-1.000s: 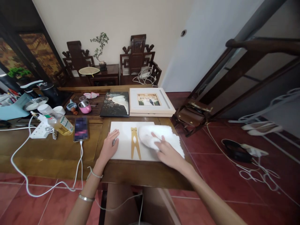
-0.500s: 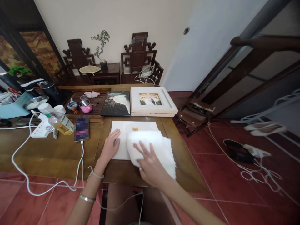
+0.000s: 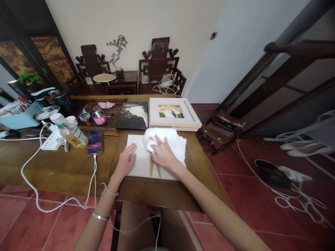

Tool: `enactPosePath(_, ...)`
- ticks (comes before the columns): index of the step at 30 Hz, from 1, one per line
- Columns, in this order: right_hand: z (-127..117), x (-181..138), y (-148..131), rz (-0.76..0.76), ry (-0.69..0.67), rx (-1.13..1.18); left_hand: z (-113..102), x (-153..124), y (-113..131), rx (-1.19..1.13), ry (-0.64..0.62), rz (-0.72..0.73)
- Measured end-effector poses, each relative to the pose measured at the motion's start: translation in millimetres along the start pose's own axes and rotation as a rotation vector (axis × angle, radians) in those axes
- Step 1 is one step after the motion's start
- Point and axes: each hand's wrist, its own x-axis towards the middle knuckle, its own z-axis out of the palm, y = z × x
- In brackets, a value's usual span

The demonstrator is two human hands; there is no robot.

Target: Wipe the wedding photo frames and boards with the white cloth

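Note:
A flat white panel [image 3: 140, 170] lies on the wooden table in front of me, with a gold two-pronged piece [image 3: 155, 169] showing on its surface. My left hand [image 3: 127, 158] rests flat on the panel's left side, fingers stretched out; a small grey spot by the thumb is too small to make out. My right hand [image 3: 164, 153] presses a white cloth [image 3: 167, 134] with scalloped edges onto the panel's upper right, its fingers bent into a bunched fold. The cloth hides the far right of the panel and the gold piece's top.
Behind the panel lie a framed photo [image 3: 171, 111] and a dark picture [image 3: 133, 115]. To the left are a phone [image 3: 95, 141] on a charging cable, a bottle of yellow liquid [image 3: 75, 136], a power strip [image 3: 52, 139] and a pink cup [image 3: 99, 118]. The table's right edge [image 3: 209, 167] is close.
My right hand has slid the cloth away from me and slightly left, uncovering the gold prongs and the panel's near edge. My left hand stays on the panel. The view has shifted slightly.

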Motion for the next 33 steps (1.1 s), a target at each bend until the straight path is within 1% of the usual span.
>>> enactPosePath(2,3.9,3.2,-6.3,-0.003,0.015,-0.049,0.3,-0.1,-0.6,-0.009,0.004,0.002)
enactPosePath(4,8.6,-7.9,-16.3,-0.033,0.016,-0.065,0.4,-0.1,-0.9,-0.012,0.004,0.006)
enactPosePath(9,9.8,-69.2,-43.0,-0.195,-0.049,0.031,0.0,-0.4,-0.8,-0.002,-0.007,0.013)
enactPosePath(11,7.3,-89.6,-47.2,-0.282,-0.094,0.088,-0.2,-0.5,-0.5,0.000,-0.009,0.016)
enactPosePath(13,5.8,-99.7,-44.2,-0.365,-0.120,0.144,-0.1,-0.5,-0.5,-0.001,-0.012,0.018)
enactPosePath(15,5.3,-97.8,-34.9,-0.401,-0.102,0.179,0.4,-0.4,-1.0,-0.003,-0.015,0.018)
enactPosePath(16,5.1,-92.4,-28.9,-0.392,-0.080,0.183,0.7,-0.4,-1.4,-0.004,-0.016,0.018)
enactPosePath(18,4.0,-73.6,-17.2,-0.325,-0.041,0.165,1.4,-0.2,-1.9,-0.012,-0.015,0.013)
enactPosePath(21,1.1,-32.4,-8.4,-0.160,-0.013,0.087,1.3,0.3,-0.7,-0.046,-0.002,-0.006)
enactPosePath(24,1.9,7.4,-17.7,0.034,-0.005,0.003,-1.4,0.8,2.8,-0.143,0.040,-0.064)
enactPosePath(25,3.6,16.2,-24.7,0.077,-0.004,-0.017,-2.8,0.8,4.1,-0.191,0.063,-0.090)
enactPosePath(26,5.8,21.5,-33.0,0.088,-0.008,-0.032,-4.3,0.8,5.0,-0.244,0.089,-0.115)
enactPosePath(27,8.1,22.9,-42.0,0.064,-0.015,-0.042,-5.7,0.6,5.7,-0.294,0.116,-0.136)
enactPosePath(29,11.4,13.8,-59.4,-0.070,-0.044,-0.045,-8.2,-0.1,6.3,-0.366,0.178,-0.163)
enactPosePath(31,10.6,-8.1,-71.6,-0.245,-0.093,-0.014,-9.9,-1.0,6.7,-0.383,0.226,-0.177)
enactPosePath(33,5.1,-35.6,-75.1,-0.383,-0.152,0.043,-10.4,-2.2,7.9,-0.354,0.239,-0.170)
